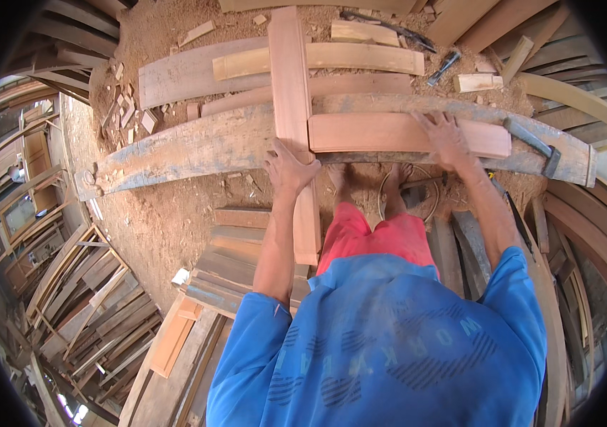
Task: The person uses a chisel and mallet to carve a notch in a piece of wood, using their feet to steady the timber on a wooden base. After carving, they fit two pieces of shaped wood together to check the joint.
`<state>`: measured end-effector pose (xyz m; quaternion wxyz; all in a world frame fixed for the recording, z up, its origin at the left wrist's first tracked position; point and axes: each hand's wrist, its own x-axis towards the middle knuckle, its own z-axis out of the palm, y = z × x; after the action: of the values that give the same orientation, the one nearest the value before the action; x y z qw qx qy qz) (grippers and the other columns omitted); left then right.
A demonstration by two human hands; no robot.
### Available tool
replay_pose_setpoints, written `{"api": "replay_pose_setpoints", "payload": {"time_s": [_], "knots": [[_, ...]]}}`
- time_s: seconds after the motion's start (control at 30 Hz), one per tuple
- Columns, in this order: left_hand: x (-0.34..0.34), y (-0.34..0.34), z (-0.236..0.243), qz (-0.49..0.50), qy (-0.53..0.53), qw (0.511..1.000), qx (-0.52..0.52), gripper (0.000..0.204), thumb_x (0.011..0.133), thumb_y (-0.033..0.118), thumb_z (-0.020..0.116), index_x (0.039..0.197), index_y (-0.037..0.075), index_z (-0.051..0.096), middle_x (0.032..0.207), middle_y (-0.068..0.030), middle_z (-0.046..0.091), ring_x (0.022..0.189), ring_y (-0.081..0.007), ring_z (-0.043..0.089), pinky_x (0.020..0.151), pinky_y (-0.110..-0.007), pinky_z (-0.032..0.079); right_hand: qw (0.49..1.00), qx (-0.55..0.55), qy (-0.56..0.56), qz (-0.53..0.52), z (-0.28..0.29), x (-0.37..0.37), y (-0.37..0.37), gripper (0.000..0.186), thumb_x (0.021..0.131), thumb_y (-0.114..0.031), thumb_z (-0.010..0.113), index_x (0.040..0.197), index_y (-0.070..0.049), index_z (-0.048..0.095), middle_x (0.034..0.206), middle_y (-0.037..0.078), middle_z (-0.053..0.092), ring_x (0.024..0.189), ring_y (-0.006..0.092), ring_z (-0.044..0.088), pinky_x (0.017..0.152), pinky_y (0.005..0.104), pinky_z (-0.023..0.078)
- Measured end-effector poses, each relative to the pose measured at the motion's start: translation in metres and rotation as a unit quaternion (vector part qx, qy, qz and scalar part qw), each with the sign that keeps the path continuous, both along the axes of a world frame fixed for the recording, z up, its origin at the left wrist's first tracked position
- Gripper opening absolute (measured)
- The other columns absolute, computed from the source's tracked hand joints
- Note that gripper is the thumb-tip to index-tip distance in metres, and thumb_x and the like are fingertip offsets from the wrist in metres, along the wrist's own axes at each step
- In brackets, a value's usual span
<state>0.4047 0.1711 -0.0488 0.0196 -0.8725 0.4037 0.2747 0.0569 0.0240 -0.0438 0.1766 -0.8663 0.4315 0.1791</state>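
Observation:
A long reddish wooden plank [291, 85] points away from me, lying across a thick, worn beam [197, 139]. Its near end sticks out past the beam towards my left side. My left hand [289, 169] is closed over this plank, thumb out to the right. A shorter reddish plank [367, 133] lies lengthwise along the beam, its left end against the long plank's right edge. On its right half rests my right hand [447, 141], fingers spread across the top. A hammer [533, 146] lies on the beam, over to the right of the short plank.
Beyond the beam, curved boards [360, 58], a clamp-like metal tool [444, 67] and offcuts [148, 121] lie on sawdust. Stacked timber [236, 242] stands near my left arm. More curved boards [581, 235] crowd the right side, and wooden frames [90, 285] fill the left.

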Motion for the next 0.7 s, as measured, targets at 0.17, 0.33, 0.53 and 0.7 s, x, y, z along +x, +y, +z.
{"api": "replay_pose_setpoints", "payload": {"time_s": [0.17, 0.33, 0.53, 0.7], "knots": [[0.048, 0.001, 0.009, 0.004, 0.139, 0.990, 0.002, 0.112, 0.067, 0.043, 0.084, 0.151, -0.011, 0.031, 0.137, -0.0335, 0.055, 0.130, -0.0451, 0.054, 0.112, -0.046, 0.044, 0.996, 0.035, -0.076, 0.011, -0.002, -0.007, -0.011, 0.113, 0.061, 0.002, 0.081, 0.160, -0.014, 0.029, 0.145, 0.020, 0.049, 0.133, 0.0415, 0.046, 0.118, 0.0512, 0.034], [0.056, 0.002, 0.010, -0.017, 0.129, 0.991, 0.008, 0.111, 0.068, 0.045, 0.085, 0.149, -0.010, 0.034, 0.136, -0.0324, 0.057, 0.127, -0.0430, 0.058, 0.111, -0.044, 0.046, 0.994, 0.046, -0.097, -0.006, -0.001, -0.006, -0.008, 0.114, 0.062, 0.002, 0.080, 0.161, -0.013, 0.027, 0.148, 0.022, 0.048, 0.139, 0.0410, 0.042, 0.121, 0.0517, 0.028], [0.055, 0.002, 0.006, -0.018, 0.129, 0.991, 0.019, 0.114, 0.067, 0.043, 0.085, 0.151, -0.011, 0.032, 0.140, -0.0340, 0.054, 0.133, -0.0416, 0.054, 0.112, -0.044, 0.045, 0.991, 0.049, -0.122, -0.014, 0.000, -0.012, -0.003, 0.111, 0.063, 0.001, 0.080, 0.161, -0.012, 0.028, 0.146, 0.024, 0.049, 0.137, 0.0429, 0.044, 0.121, 0.0520, 0.029], [0.030, 0.004, 0.011, 0.012, 0.100, 0.995, 0.010, 0.119, 0.067, 0.046, 0.087, 0.154, -0.008, 0.027, 0.140, -0.0330, 0.053, 0.136, -0.0448, 0.048, 0.115, -0.046, 0.041, 0.992, 0.041, -0.118, -0.020, 0.002, -0.017, 0.016, 0.109, 0.063, -0.001, 0.082, 0.160, -0.013, 0.031, 0.142, 0.024, 0.051, 0.132, 0.0458, 0.047, 0.118, 0.0515, 0.032]]}}
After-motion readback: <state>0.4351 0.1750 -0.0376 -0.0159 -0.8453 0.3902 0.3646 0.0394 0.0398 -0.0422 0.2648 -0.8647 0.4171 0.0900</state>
